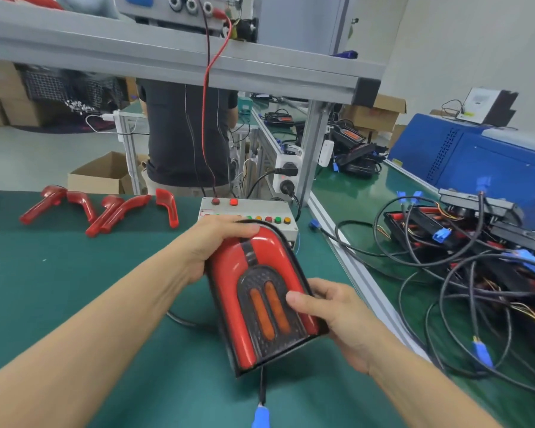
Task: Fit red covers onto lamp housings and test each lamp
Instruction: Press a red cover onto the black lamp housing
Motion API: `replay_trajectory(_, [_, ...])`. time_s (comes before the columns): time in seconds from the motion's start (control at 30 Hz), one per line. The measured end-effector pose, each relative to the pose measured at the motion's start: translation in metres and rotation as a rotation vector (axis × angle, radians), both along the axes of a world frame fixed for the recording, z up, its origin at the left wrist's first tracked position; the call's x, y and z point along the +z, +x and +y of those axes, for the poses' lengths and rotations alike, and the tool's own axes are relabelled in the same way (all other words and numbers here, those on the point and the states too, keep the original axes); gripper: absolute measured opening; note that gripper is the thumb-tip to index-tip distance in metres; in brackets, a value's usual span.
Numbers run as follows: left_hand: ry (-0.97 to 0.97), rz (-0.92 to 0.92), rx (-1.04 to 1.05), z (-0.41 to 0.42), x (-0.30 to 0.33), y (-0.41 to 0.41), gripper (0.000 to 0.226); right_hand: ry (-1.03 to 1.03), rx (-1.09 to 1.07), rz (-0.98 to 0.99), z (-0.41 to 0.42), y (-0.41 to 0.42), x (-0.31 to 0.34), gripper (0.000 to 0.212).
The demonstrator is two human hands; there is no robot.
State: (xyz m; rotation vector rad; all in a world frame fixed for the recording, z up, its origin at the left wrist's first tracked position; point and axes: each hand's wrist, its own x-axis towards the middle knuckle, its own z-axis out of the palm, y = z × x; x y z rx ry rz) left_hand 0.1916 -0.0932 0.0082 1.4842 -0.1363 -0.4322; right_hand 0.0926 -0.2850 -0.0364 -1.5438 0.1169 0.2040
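Hands hold one lamp housing (264,299) between them, lifted just above the green counter (59,288) and tilted, its rounded end toward the test box (247,215). Left hand (212,242) has its grip curled over that rounded far end, fingers lying on the red cover (226,267) that is seated in the black housing, thumb down the left edge. Right hand (331,310) grips the near right edge, its thumb pressed flat on the dark centre panel beside two orange strips, the other fingers wrapped behind the rim. A black cable hangs from the housing's near end to a blue plug (261,416) by the bottom edge of the view. The test box sits just beyond the housing, with a row of coloured buttons on top and one red lamp lit at its back; red and black leads (206,125) rise from it to the shelf above. Left of the box, five loose red covers (105,208) lie in a row along the counter's far edge. Right of the housing, past an aluminium rail, a heap of black lamp units with tangled cables (464,257) and blue connectors covers the neighbouring counter. Beyond the box stands a person in a dark shirt (186,134).
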Motion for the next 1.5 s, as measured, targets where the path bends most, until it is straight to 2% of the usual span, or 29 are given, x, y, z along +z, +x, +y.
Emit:
replay_trajectory(0.07, [0.121,-0.24,0.056,-0.001,0.005,0.002,0.019,0.069,-0.073,-0.009,-0.005,0.001,0.005,0.043])
replay_trajectory(0.13, [0.268,-0.677,0.155,0.013,0.006,-0.012,0.025,0.167,-0.143,-0.007,-0.017,0.003,0.009,0.047])
replay_trajectory(0.17, [0.343,-0.899,0.036,0.021,0.003,-0.026,0.026,0.214,-0.175,0.002,-0.024,0.003,0.01,0.047])
replay_trajectory(0.2, [0.424,-1.032,-0.187,0.026,-0.003,-0.043,0.025,0.255,-0.201,0.018,-0.029,0.003,0.01,0.045])
replay_trajectory(0.27, [0.697,-1.013,-0.62,0.025,-0.027,-0.078,0.022,0.32,-0.241,0.065,-0.036,0.003,0.004,0.036])
replay_trajectory(0.3, [0.849,-0.978,-0.68,0.021,-0.043,-0.092,0.033,0.359,-0.26,0.092,-0.037,0.001,0.0,0.03])
replay_trajectory(0.37, [1.063,-0.929,-0.567,0.015,-0.068,-0.108,0.045,0.43,-0.283,0.135,-0.038,-0.004,-0.007,0.022])
replay_trajectory(0.47, [1.058,-0.712,-0.343,0.021,-0.074,-0.1,0.034,0.475,-0.28,0.168,-0.043,-0.014,-0.012,0.02])
replay_trajectory(0.53, [1.155,-0.63,-0.341,0.034,-0.07,-0.087,0.036,0.539,-0.298,0.164,-0.05,-0.019,-0.016,0.032])
replay_trajectory(0.6, [1.333,-0.653,-0.277,0.048,-0.067,-0.07,0.037,0.596,-0.309,0.133,-0.056,-0.024,-0.015,0.055])
replay_trajectory(0.63, [1.463,-0.724,-0.21,0.056,-0.065,-0.061,0.037,0.622,-0.307,0.122,-0.057,-0.027,-0.014,0.061])
replay_trajectory(0.7, [1.675,-0.82,-0.052,0.074,-0.052,-0.042,0.035,0.69,-0.316,0.096,-0.059,-0.03,-0.013,0.058])
replay_trajectory(0.73, [1.702,-0.832,0.033,0.083,-0.047,-0.034,0.032,0.724,-0.336,0.075,-0.06,-0.032,-0.014,0.051])
replay_trajectory(0.77, [1.662,-0.853,0.115,0.091,-0.044,-0.028,0.028,0.752,-0.359,0.05,-0.061,-0.034,-0.014,0.043])
replay_trajectory(0.83, [1.341,-0.885,0.173,0.101,-0.042,-0.018,0.036,0.795,-0.398,-0.005,-0.061,-0.035,-0.01,0.035])
replay_trajectory(0.87, [1.18,-0.92,0.143,0.103,-0.044,-0.018,0.042,0.817,-0.415,-0.025,-0.059,-0.034,-0.008,0.032])
replay_trajectory(0.93, [0.999,-1.024,0.019,0.102,-0.045,-0.023,0.039,0.867,-0.426,-0.064,-0.052,-0.03,0.0,0.03])
replay_trajectory(1.0, [0.989,-1.089,-0.125,0.102,-0.047,-0.025,0.031,0.919,-0.405,-0.131,-0.043,-0.027,0.009,0.028])
replay_trajectory(1.03, [1.005,-1.116,-0.166,0.106,-0.05,-0.023,0.035,0.933,-0.388,-0.186,-0.038,-0.026,0.016,0.028])
replay_trajectory(1.13, [1.021,-1.169,-0.203,0.12,-0.056,-0.021,0.044,0.974,-0.375,-0.431,-0.037,-0.022,0.043,0.036])
replay_trajectory(1.2, [1.018,-1.17,-0.223,0.123,-0.06,-0.023,0.043,0.967,-0.382,-0.608,-0.042,-0.019,0.067,0.04])
replay_trajectory(1.27, [1.007,-1.139,-0.252,0.122,-0.064,-0.026,0.043,0.933,-0.408,-0.703,-0.047,-0.017,0.086,0.049])
replay_trajectory(1.33, [0.961,-1.078,-0.264,0.124,-0.069,-0.026,0.045,0.879,-0.438,-0.673,-0.047,-0.014,0.093,0.05])
replay_trajectory(1.4, [0.941,-1.032,-0.229,0.128,-0.071,-0.024,0.047,0.798,-0.478,-0.549,-0.044,-0.013,0.087,0.05])
replay_trajectory(1.5, [1.059,-1.163,-0.127,0.126,-0.067,-0.02,0.043,0.695,-0.524,-0.293,-0.042,-0.016,0.057,0.04])
